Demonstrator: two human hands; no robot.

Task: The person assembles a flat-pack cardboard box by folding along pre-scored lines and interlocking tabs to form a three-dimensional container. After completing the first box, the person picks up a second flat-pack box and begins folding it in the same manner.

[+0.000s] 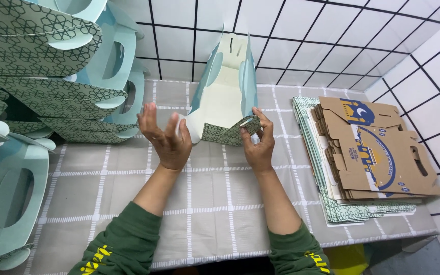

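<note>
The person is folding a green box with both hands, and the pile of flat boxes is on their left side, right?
Not quite. The head view shows the pile of flat boxes on the person's right side, not the left. The rest holds: the left hand and right hand are both at the green box on the table.

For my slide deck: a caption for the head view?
Both hands, left hand and right hand, fold a teal carton on a checked tablecloth.

Bright, even light; perhaps slight edge-warp
</note>
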